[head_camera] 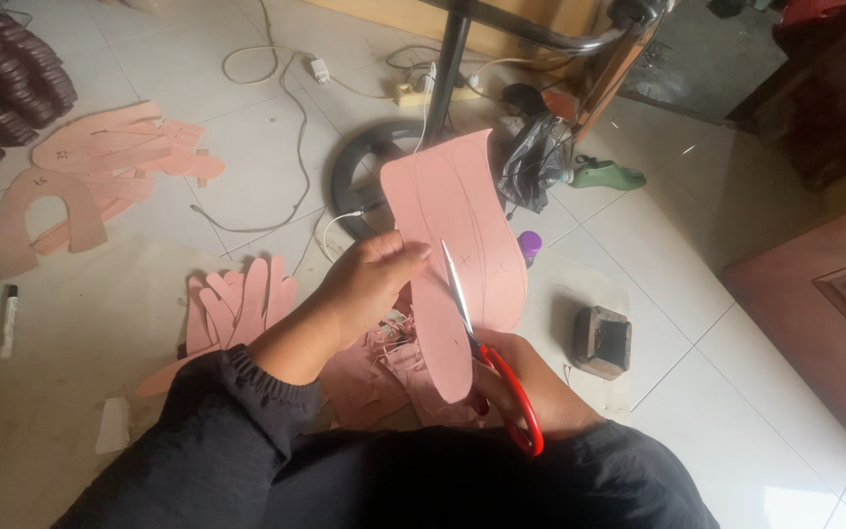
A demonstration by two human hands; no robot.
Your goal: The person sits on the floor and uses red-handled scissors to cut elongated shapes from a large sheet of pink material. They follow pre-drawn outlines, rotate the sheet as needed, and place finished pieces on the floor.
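My left hand point(369, 284) pinches the left edge of a large pink sheet point(457, 211) with pencil lines drawn on it, holding it upright over the floor. My right hand point(531, 387) grips red-handled scissors point(487, 358), whose blades are open and bite into the sheet along a drawn line. Pink offcuts point(369, 377) lie under both hands. Both arms wear black sleeves.
Cut pink strips point(237, 304) fan out on the floor to the left, more cut pink shapes point(100, 171) farther left. A small dark box point(601, 341), a purple cap point(530, 242), a green shoe last point(607, 176), a black ring point(364, 171), cables and a metal stand leg lie ahead.
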